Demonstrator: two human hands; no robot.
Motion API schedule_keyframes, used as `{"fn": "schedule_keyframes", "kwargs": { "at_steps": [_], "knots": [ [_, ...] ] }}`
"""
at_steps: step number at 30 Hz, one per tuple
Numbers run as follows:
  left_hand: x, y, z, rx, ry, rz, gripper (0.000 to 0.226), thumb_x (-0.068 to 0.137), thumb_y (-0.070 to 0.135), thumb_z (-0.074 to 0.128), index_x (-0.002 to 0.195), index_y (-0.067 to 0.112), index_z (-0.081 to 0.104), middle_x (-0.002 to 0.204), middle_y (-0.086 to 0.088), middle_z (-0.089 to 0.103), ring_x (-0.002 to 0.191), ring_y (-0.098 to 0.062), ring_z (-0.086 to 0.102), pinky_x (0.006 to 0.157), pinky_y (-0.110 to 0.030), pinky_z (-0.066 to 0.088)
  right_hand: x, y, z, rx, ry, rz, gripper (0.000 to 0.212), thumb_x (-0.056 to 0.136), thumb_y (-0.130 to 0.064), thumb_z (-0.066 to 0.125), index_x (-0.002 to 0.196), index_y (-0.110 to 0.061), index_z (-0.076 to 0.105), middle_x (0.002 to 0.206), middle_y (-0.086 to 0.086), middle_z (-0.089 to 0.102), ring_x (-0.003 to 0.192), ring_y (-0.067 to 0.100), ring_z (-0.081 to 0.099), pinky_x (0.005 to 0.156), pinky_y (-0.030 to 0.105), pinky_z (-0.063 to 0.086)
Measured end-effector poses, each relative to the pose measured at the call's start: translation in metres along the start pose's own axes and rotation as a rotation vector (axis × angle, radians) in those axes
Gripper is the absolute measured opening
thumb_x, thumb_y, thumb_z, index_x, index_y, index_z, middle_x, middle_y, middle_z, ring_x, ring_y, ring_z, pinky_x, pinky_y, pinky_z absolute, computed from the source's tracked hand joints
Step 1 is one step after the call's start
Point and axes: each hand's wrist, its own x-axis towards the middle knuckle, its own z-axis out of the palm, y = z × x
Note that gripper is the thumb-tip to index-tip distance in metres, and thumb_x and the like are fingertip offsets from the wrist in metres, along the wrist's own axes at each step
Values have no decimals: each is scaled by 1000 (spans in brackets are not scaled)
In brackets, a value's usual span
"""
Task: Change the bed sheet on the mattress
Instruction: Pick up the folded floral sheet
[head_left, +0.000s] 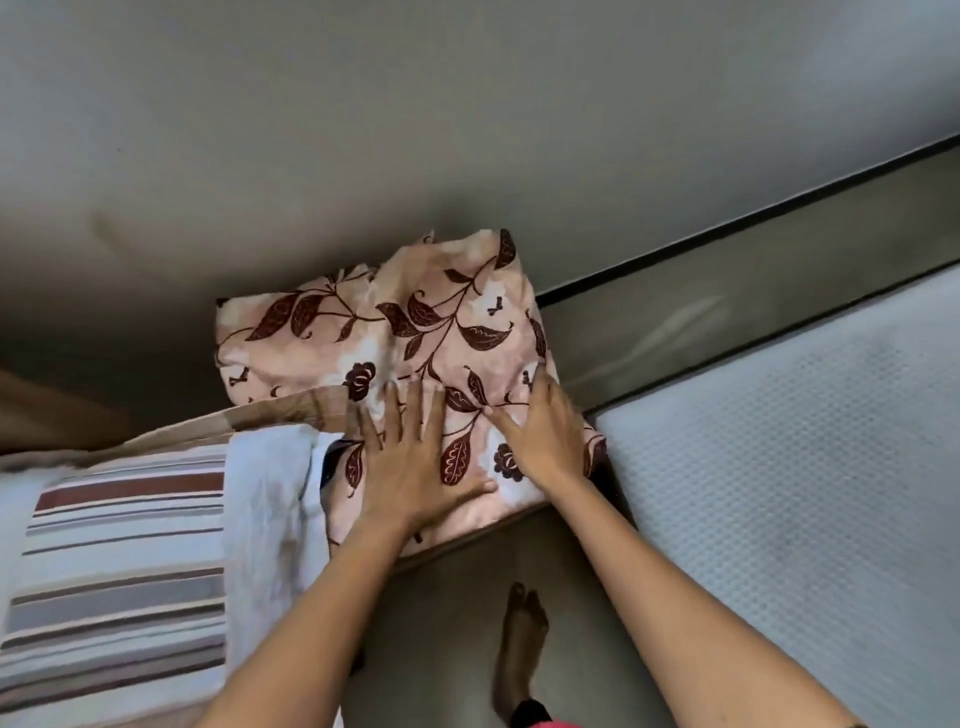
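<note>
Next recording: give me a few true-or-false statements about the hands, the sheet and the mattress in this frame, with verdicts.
1. Both the left hand and the right hand lie flat on the folded floral sheet. True.
2. The mattress on the right is covered with the floral sheet. False: its white quilted surface is bare, and the sheet is folded beside it.
3. A striped cloth lies left of the floral sheet. True.
4. The right hand has its fingers curled round a pillow. False: its fingers lie straight on the floral sheet.
5. The person wears shoes. False: a bare foot shows on the floor.
</note>
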Motion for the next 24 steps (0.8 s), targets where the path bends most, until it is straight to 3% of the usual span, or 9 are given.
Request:
{"fn": "schedule_keyframes", "kwargs": {
  "at_steps": [3,5,8,11,15,19,22,24],
  "knots": [
    [0,0,12,-20,18,17,117,62,95,10,148,18,-7,156,-12,-5,143,-31,-9,110,-57,-10,-5,0,11,-27,184,-9,73,83,-45,64,141,-11,37,133,12,48,117,33,46,101,48,36],
    [-1,0,12,-7,16,18,117,62,95,9,148,17,-8,156,-12,-6,143,-33,-9,110,-57,-11,-8,-5,11,-55,322,-81,60,72,-26,79,125,-11,56,109,14,61,91,33,57,80,47,50],
    [-5,6,3,-17,-29,-5,119,57,94,3,144,16,-19,152,-9,-20,141,-33,-19,108,-56,-14,-17,-13,1,-28,428,-207,50,65,0,79,111,-12,65,89,9,63,72,27,58,53,34,51],
    [-12,12,-11,-64,-100,-15,120,46,95,-8,134,18,-35,145,-5,-34,139,-32,-26,111,-56,-8,-29,-22,-16,-12,478,-284,46,69,5,75,111,-13,67,86,8,62,70,25,58,47,30,47],
    [-22,20,-48,-141,-89,73,116,51,94,-4,133,17,-34,145,-3,-33,138,-29,-26,114,-50,-3,-57,-23,-50,-64,578,-326,46,71,4,72,112,-16,69,84,6,62,69,23,57,48,30,47],
    [-37,47,-106,-206,138,291,106,75,67,44,145,16,-18,154,-12,-12,142,-31,-11,116,-51,10,-106,-15,-101,-51,674,-313,44,74,5,70,111,-17,69,83,4,62,67,22,56,46,32,49],
    [-47,78,-155,-202,368,571,107,70,45,73,148,17,5,153,-20,9,142,-35,2,113,-49,16,-154,-5,-143,-82,741,-333,41,76,2,70,111,-19,68,81,3,63,67,21,58,46,31,49],
    [-60,107,-193,-185,459,713,104,64,30,82,145,20,19,152,-22,18,140,-41,10,107,-56,25,-194,1,-174,-145,800,-360,31,81,-3,64,106,-19,70,79,1,64,65,19,58,48,28,48]
  ]
}}
